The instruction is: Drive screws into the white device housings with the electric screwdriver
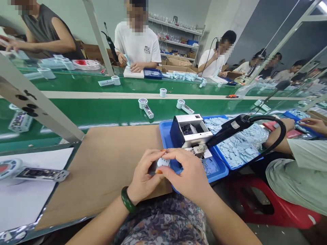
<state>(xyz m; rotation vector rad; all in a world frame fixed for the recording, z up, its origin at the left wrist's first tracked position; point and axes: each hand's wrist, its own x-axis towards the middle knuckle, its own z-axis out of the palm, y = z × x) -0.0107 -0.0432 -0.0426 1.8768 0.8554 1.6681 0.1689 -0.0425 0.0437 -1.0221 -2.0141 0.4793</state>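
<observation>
Both my hands meet at the near edge of the brown board (107, 160). My left hand (144, 175), a green bangle on its wrist, and my right hand (187, 173) pinch a small white round part (162, 162) between their fingertips. Most of the part is hidden by my fingers. Just behind my right hand a metal screw feeder box (190, 131) stands on a blue tray (166, 134). A black electric screwdriver (231, 127) with a thick black cable leans over the feeder.
A second blue tray (236, 149) holds several pale blue flat parts. Round white units (143, 102) lie on the green conveyor (102, 112). A slanted metal post (38, 102) rises at left. A seated person's arm (283, 143) and a red stool (268, 204) are at right. Other people work across the belt.
</observation>
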